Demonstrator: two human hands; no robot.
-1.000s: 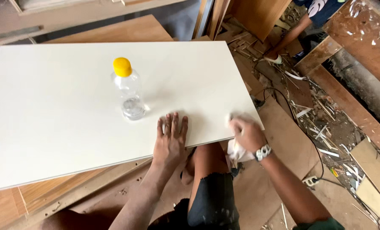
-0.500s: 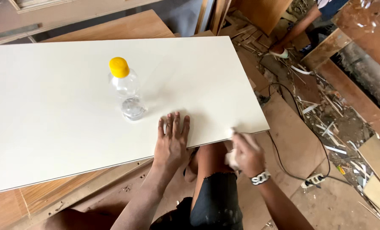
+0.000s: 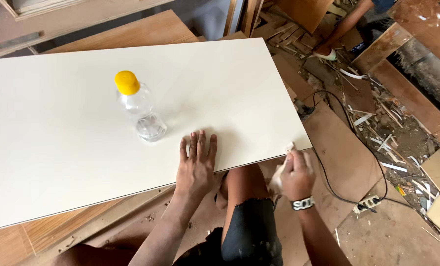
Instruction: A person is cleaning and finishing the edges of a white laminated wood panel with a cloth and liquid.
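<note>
**Head view: panel braced flat, cloth held at the near right corner**

Head camera looks down on a large white panel (image 3: pixel 82 148) that lies flat over brown wooden boards (image 3: pixel 131 34) and serves as the table surface.

1. Left hand (image 3: pixel 196 167): open, palm down, fingers spread, pressed flat on the panel close to its near edge. This placement appears to brace the panel against sliding.
2. Right hand (image 3: pixel 295 175): closed around a small white cloth (image 3: pixel 278 180), held just off the panel's near right corner. A part of the cloth shows above the knuckles, touching or just beside the panel edge; which of the two cannot be told. A wristband sits on this wrist.
3. Container: a clear plastic bottle (image 3: pixel 141 111) with a yellow cap (image 3: pixel 127 82) stands upright on the panel, just to the far left of the left hand and apart from it. The cap is on. The bottle looks nearly empty; whether any clear liquid remains cannot be told.

Surroundings: a black cable (image 3: pixel 338 148) runs across the floor on the right to a power strip (image 3: pixel 369 203). Wood scraps (image 3: pixel 387 133) litter the far right, where another person's leg (image 3: pixel 345 24) is in view.
</note>
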